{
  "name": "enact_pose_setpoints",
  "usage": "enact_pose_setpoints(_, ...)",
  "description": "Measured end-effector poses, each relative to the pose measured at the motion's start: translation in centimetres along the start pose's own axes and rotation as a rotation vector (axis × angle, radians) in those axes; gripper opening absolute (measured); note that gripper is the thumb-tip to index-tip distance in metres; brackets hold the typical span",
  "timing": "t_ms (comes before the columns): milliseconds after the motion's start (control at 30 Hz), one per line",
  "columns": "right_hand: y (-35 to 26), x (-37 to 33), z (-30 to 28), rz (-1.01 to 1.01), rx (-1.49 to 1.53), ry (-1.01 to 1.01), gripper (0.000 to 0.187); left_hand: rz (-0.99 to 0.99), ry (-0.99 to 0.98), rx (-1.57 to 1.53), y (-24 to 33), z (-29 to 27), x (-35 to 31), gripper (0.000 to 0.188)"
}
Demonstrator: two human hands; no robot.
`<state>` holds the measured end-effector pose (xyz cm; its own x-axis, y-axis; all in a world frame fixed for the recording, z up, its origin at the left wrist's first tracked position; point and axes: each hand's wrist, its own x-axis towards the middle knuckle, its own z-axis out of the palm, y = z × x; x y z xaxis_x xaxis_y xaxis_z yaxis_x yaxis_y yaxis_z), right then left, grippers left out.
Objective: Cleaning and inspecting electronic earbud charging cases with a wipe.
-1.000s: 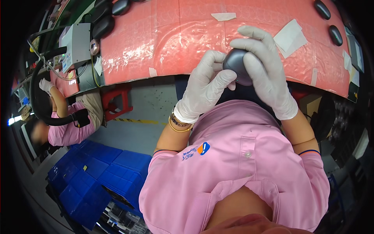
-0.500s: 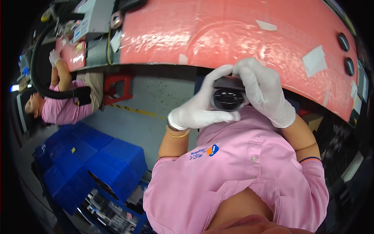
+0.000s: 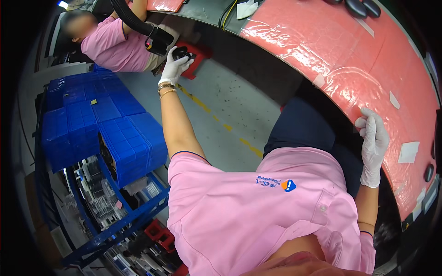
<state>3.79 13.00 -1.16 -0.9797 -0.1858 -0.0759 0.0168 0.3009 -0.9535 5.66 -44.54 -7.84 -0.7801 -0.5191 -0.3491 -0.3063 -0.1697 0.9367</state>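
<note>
My left hand (image 3: 173,68), in a white glove, is stretched out to the far left. Its fingers are closed round a glossy black rounded object (image 3: 181,53), held over a red plastic stool (image 3: 200,59). The exact kind of that object does not show. My right hand (image 3: 375,146), gloved too, is at the near edge of the red-covered table (image 3: 317,50). Its fingers are loosely curled in, with nothing seen between them.
A co-worker in a pink shirt (image 3: 110,46) sits at the far left beside a thick black hose (image 3: 131,18). Blue crates (image 3: 124,142) are stacked on a blue rack (image 3: 133,209) at left. Black oval things (image 3: 357,8) and white paper pieces (image 3: 408,152) lie on the table.
Both hands held the black object together in front of my chest. My left hand has carried it far left, and my right hand has let go and moved right. The view has turned leftward.
</note>
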Motion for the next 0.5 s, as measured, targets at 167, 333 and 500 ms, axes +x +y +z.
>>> enact_pose_setpoints(167, -0.5, 0.1, 0.3, -0.024, 0.007, -0.014, 0.024, -0.109, -0.147, -0.153, 0.7, -0.7, 2.7, 0.032)
enact_pose_setpoints(333, 0.0, -0.1, -0.1, -0.068, -0.015, -0.021, 0.026, -0.189, -0.167, -0.426, -0.1, -1.0, 4.6, 0.024)
enact_pose_setpoints(500, -0.9, 0.1, -0.8, -0.054, 0.040, -0.129, 0.025, -0.259, -0.166, -0.875, -0.5, -0.5, 2.9, 0.023)
